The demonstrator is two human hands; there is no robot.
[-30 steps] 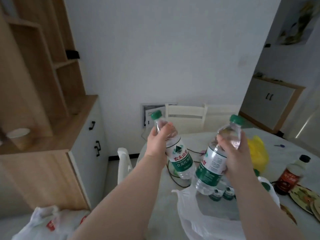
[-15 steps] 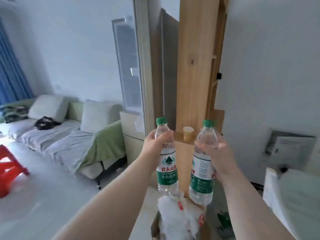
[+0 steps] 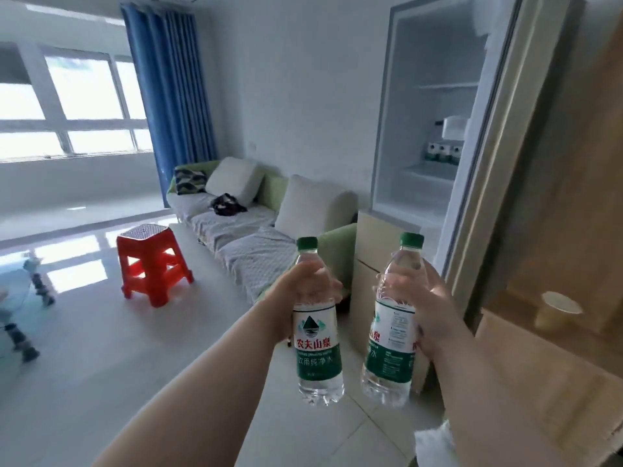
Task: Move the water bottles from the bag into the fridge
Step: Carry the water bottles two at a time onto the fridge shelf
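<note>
My left hand (image 3: 296, 294) grips a clear water bottle (image 3: 317, 352) with a green cap and green-and-white label, held upright in front of me. My right hand (image 3: 421, 305) grips a second, matching water bottle (image 3: 387, 352), also upright, just to the right of the first. Ahead at the upper right the fridge (image 3: 428, 136) stands with its upper compartment open. Several green-labelled bottles (image 3: 441, 153) stand on a shelf inside it. The bag is out of sight except for a white plastic scrap (image 3: 435, 443) at the bottom edge.
A wooden cabinet (image 3: 556, 251) with a paper cup (image 3: 556, 310) on its ledge rises at the right, beside the fridge. A sofa (image 3: 249, 224) runs along the far wall left of the fridge. A red plastic stool (image 3: 151, 264) stands on the tiled floor.
My view has swung left from the dining table and bag, past the wooden cabinet, to the living room and the open fridge. Both hands kept hold of their bottles, now carried upright.
</note>
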